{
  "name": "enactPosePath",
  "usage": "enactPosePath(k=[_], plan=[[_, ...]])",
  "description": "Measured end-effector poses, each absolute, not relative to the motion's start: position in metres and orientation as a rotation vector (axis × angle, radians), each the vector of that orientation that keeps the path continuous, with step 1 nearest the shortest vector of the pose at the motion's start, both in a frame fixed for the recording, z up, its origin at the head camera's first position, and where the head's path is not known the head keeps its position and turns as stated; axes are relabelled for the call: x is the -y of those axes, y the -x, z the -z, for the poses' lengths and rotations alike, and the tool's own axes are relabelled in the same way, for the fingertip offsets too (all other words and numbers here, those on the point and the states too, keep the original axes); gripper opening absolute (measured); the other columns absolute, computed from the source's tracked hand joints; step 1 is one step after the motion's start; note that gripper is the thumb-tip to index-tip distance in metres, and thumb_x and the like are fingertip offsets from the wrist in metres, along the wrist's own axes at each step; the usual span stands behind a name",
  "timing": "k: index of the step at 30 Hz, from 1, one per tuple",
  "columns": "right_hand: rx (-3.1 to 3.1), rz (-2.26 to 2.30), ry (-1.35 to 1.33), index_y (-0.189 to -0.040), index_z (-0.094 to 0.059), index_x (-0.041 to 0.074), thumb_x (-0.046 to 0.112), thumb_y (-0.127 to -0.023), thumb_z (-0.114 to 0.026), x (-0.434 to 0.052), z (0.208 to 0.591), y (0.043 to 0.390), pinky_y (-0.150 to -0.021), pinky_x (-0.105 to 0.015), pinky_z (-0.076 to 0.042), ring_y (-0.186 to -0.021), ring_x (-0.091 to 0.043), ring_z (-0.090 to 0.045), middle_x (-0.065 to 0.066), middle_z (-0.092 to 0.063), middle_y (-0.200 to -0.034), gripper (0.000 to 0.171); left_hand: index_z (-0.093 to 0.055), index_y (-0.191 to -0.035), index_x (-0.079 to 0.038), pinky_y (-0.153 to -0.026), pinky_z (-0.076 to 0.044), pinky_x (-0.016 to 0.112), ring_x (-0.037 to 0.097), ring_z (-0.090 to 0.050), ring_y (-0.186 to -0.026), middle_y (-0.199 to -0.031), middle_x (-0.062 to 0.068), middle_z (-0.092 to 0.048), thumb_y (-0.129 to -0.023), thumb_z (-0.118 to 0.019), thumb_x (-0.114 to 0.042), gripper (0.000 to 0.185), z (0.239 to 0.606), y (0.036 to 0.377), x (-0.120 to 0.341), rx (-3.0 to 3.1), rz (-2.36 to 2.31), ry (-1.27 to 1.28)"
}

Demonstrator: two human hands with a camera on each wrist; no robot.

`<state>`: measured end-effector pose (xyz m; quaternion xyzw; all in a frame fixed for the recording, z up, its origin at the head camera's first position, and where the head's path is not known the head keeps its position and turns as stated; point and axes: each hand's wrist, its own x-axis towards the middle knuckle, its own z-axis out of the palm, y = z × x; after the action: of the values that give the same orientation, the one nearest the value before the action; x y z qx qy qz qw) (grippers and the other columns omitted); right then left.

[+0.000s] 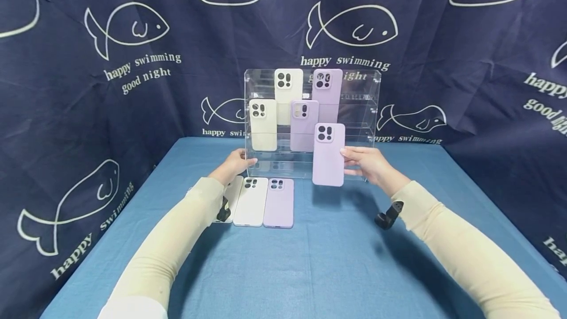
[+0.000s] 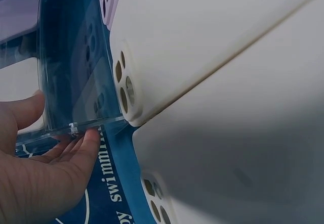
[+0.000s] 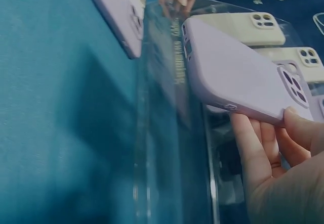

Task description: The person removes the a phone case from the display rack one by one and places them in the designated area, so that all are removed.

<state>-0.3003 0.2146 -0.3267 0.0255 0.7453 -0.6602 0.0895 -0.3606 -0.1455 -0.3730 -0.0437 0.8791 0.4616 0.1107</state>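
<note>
A clear acrylic tiered stand (image 1: 359,112) stands at the back of the blue table. Two white phone cases (image 1: 263,124) and two purple ones (image 1: 304,124) lean on its steps. My right hand (image 1: 365,164) pinches a purple phone case (image 1: 328,154) by its right edge, upright, just in front of the stand; the right wrist view shows the thumb and fingers (image 3: 273,153) on that case (image 3: 238,77). My left hand (image 1: 235,161) touches the stand's lower left front corner with fairly straight fingers (image 2: 86,143). Beside it two white cases (image 1: 251,201) and a purple case (image 1: 278,202) lie flat.
The blue tablecloth (image 1: 328,260) is bordered on three sides by a dark curtain (image 1: 88,87) printed with fish. A black camera mount sits on each wrist (image 1: 389,214). In the left wrist view the flat white cases (image 2: 212,37) fill most of the frame.
</note>
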Motion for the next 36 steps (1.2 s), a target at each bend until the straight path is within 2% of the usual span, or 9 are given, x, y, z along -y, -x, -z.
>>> enactPosePath(k=[10,23,36], plan=[[-2.183,1.894,-0.067,-0.143,-0.04,-0.006,0.023,-0.096,-0.062,-0.205,0.345,0.296,-0.085,-0.033,-0.06,-0.081,-0.011,-0.061,0.003,-0.062,-0.084,0.059,-0.022,-0.153,-0.005,-0.12,-0.026,0.051,0.036,-0.031,-0.143,-0.154,0.019,-0.031,-0.098,-0.057,-0.031,0.07,0.372,0.361,0.145,-2.578,-1.381,0.121],[-2.11,1.888,-0.142,-0.14,-0.044,-0.008,0.018,-0.096,-0.062,-0.197,0.372,0.29,-0.086,-0.037,-0.06,-0.082,-0.015,-0.061,-0.002,-0.062,-0.088,0.054,-0.023,-0.152,-0.005,-0.119,-0.027,0.053,0.038,-0.031,-0.142,-0.154,0.019,-0.032,-0.098,-0.058,-0.03,0.069,0.372,0.361,0.144,-2.572,-1.373,0.143],[-2.094,1.838,-0.17,-0.135,-0.049,-0.009,0.014,-0.096,-0.061,-0.188,0.394,0.285,-0.086,-0.04,-0.06,-0.081,-0.017,-0.063,-0.004,-0.065,-0.085,0.047,-0.023,-0.153,-0.006,-0.119,-0.028,0.052,0.036,-0.032,-0.142,-0.154,0.018,-0.032,-0.098,-0.058,-0.031,0.07,0.373,0.362,0.144,-2.579,-1.371,0.157]])
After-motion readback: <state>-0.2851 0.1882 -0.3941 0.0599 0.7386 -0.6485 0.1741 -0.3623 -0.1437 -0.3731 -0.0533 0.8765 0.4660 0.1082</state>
